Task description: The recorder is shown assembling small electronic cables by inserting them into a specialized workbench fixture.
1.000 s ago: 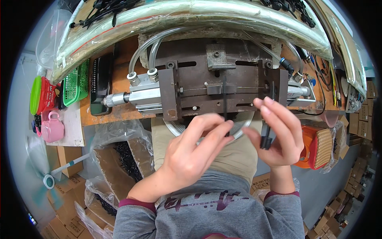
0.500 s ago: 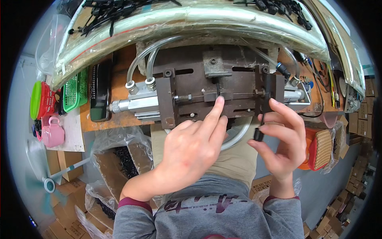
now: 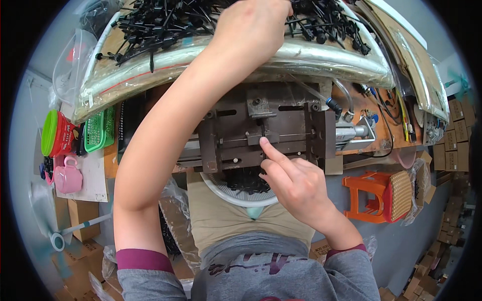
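Observation:
My left hand [image 3: 253,30] is stretched far forward over a pile of thin black plastic parts with knobbed ends [image 3: 160,25]. Its fingers are mostly hidden behind the hand and by the upper picture edge, so any hold cannot be made out. My right hand [image 3: 296,188] comes in from the lower right. Its index finger is extended and rests its tip on the small centre block [image 3: 262,138] of a dark metal clamping fixture [image 3: 226,125]. A slim black part [image 3: 262,129] lies across that block, under the fingertip. The other right fingers are curled loosely with nothing seen in them.
A plastic-wrapped raised board [image 3: 321,64] spans the bench's back. A white basket [image 3: 213,190] holding black parts sits under the fixture at my lap. A pneumatic cylinder [image 3: 351,133] juts out right. Left are a green basket [image 3: 100,131] and pink cup [image 3: 68,178]; right, an orange stool [image 3: 369,198].
My left hand has left the fixture's centre for the pile. My right hand, which held a black stick-like part at the right, now has its index finger at the centre block. The view has shifted.

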The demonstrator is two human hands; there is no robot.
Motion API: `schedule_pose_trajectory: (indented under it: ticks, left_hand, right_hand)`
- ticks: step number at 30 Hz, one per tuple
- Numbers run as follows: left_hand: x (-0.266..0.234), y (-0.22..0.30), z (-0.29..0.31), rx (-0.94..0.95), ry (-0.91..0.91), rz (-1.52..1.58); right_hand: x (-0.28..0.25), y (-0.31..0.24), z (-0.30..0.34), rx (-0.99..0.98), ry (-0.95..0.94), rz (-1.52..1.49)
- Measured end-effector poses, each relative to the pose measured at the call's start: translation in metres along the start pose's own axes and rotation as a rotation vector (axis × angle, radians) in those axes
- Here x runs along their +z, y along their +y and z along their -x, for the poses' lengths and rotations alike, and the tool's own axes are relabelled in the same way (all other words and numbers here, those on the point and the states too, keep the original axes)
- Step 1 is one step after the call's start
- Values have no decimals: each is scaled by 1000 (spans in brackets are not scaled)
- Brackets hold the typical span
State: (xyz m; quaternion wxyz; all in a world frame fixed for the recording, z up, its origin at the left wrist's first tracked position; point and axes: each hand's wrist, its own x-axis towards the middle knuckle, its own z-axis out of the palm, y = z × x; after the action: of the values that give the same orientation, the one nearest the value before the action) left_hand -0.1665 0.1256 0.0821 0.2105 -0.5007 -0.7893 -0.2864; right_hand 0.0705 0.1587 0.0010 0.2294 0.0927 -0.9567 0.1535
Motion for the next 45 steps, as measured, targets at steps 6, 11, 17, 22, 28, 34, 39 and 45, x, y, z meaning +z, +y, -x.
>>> schedule_pose_trajectory:
  ticks: [6, 11, 17, 22, 28, 34, 39, 45]
  left_hand:
    - [-15, 6, -1, -63, 7, 264]
    - [-83, 43, 46, -202, 26, 444]
    - [-90, 53, 115, -117, 18, 392]
    - [-77, 71, 158, -112, -119, 525]
    - [-52, 80, 187, -139, -191, 569]
    - [-36, 84, 205, -159, -136, 409]
    - [-21, 86, 210, -113, -23, 210]
    - [-7, 92, 207, -43, -73, 71]
  right_hand:
    - [-13, 3, -1, 58, -87, -12]
    - [-50, 52, -43, -82, 254, 68]
    - [-110, 163, -123, -334, 253, 953]
    - [-93, 172, -174, -738, 91, 916]
    - [-72, 135, -224, -202, -485, 627]
    - [-68, 112, -248, -88, -512, 349]
    - [-78, 91, -250, 24, -563, 212]
    - [-48, 120, -250, -266, -402, 515]
